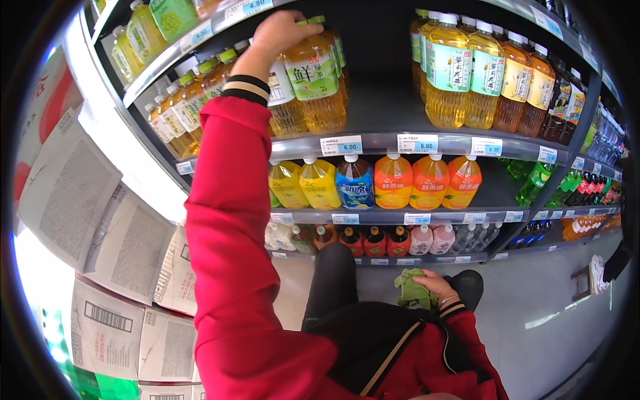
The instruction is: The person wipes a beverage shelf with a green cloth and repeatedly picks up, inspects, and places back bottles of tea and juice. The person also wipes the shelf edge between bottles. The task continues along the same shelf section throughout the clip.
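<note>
My left hand [284, 34] reaches up to the upper shelf and grips the green-capped top of a large plastic bottle of green tea [315, 75]. The bottle stands upright near the shelf's front edge; some of my fingers are hidden behind its cap. A bottle with a white label [285, 95] stands beside it, partly behind my forearm. Low in front of my body, my right hand [436, 286] holds a crumpled green cloth [414, 289] near my knee.
Jasmine tea bottles [449, 65] stand farther right on the same shelf [382, 105]. Orange drink bottles [393, 182] line the shelf below, with smaller bottles [375, 242] lowest. Stacked cardboard cartons [75, 190] rise at left. Another person's shoe [597, 274] and a small stool [580, 282] are at right.
</note>
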The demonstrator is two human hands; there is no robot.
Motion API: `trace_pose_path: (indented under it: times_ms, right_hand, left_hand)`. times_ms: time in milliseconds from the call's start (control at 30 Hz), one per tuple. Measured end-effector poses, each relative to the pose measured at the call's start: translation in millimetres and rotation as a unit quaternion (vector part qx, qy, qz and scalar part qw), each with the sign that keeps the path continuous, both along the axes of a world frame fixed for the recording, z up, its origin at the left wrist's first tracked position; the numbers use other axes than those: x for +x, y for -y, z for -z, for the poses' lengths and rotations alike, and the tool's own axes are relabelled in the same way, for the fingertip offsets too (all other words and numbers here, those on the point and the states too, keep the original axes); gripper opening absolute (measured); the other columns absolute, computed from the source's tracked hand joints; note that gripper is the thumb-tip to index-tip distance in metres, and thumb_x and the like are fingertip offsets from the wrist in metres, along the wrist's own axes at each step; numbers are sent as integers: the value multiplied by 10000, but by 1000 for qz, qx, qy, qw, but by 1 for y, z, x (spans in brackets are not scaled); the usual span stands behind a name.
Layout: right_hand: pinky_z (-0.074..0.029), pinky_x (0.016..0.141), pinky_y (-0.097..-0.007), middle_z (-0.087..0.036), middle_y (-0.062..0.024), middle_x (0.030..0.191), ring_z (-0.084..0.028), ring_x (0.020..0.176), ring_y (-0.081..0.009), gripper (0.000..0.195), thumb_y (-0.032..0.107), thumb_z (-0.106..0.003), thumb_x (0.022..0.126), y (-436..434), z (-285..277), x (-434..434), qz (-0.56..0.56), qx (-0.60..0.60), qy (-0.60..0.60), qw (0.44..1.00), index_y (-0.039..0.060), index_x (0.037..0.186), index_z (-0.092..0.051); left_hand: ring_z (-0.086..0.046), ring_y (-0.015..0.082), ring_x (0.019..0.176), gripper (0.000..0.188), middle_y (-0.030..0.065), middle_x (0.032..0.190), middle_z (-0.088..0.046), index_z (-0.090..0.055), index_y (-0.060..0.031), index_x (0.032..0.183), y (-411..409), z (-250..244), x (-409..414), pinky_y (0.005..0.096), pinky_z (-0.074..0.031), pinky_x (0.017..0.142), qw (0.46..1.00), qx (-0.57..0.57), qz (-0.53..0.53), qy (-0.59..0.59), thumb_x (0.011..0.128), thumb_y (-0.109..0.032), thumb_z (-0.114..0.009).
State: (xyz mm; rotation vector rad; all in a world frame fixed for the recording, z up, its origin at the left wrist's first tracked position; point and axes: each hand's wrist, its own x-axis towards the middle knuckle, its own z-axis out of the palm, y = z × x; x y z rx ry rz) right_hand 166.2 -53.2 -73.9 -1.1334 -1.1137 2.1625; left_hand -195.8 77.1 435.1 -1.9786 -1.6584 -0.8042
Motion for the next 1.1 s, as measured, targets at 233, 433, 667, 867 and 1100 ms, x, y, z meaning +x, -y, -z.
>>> trace_pose_path:
  times_ms: [233, 433, 667, 867, 1100]
  right_hand:
    - [-495, 732, -274, -618, -64, 973, -602, 838, -150, 319, 157, -598, 836, -16, 23, -13, -21, -6, -3, 1000, -12, 1102, -545]
    - [-481, 780, -270, -610, -47, 1015, -590, 892, -135, 340, 148, -602, 840, -20, -12, -32, -38, -8, 98, 994, 1, 1139, -535]
    - [-472, 784, -264, -609, -40, 1007, -581, 887, -122, 351, 159, -602, 842, -27, 11, -29, -60, -11, 22, 998, 7, 1150, -530]
    - [-478, 768, -271, -614, -48, 992, -586, 869, -127, 355, 166, -609, 837, -23, 11, -24, -78, 22, 44, 996, 5, 1143, -531]
    - [-488, 746, -273, -613, -60, 984, -593, 862, -135, 351, 172, -616, 835, -16, 9, -8, -53, 12, 41, 998, 3, 1131, -530]
  left_hand:
    - [-606, 259, 593, 286, 167, 637, -617, -645, 20, 721, 7, 2, 38, 341, -479, 587, 987, 60, 101, 106, 643, -246, -715]
    - [-601, 263, 555, 262, 168, 594, -601, -642, 19, 672, -22, 0, 74, 349, -479, 567, 986, 43, 109, 118, 616, -232, -694]
    - [-603, 292, 592, 248, 174, 611, -607, -631, 21, 642, -57, 3, 127, 367, -475, 590, 974, 47, 163, 150, 596, -215, -687]
    - [-605, 298, 606, 252, 176, 627, -614, -634, 29, 655, -62, 3, 149, 365, -479, 607, 979, 61, 158, 113, 612, -216, -675]
    - [-602, 302, 614, 241, 177, 630, -612, -637, 21, 661, -61, 6, 161, 369, -476, 615, 973, 36, 163, 157, 623, -215, -667]
